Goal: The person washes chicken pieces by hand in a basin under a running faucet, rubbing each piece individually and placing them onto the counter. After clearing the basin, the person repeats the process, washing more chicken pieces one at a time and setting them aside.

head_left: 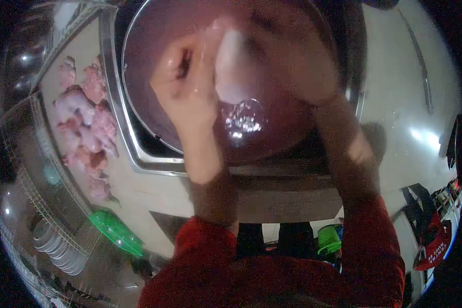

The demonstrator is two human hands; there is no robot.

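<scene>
A wide round basin (126, 66) of cloudy pinkish water sits in the sink. Above the water, my left hand (187, 72) is closed with its fingers curled round a pale, wet piece of raw meat (232, 69), which looks like chicken. My right hand (308, 66) is just to the right of the meat, in shadow and smeared by motion, so its fingers do not show clearly. Bubbles (245, 117) float on the water below the meat.
Several raw chicken pieces (87, 123) lie on the counter to the left. The metal sink rim (154, 167) edges the basin. A green plastic basket (115, 233) and stacked plates (59, 249) are at lower left. The pale countertop (395, 97) extends right.
</scene>
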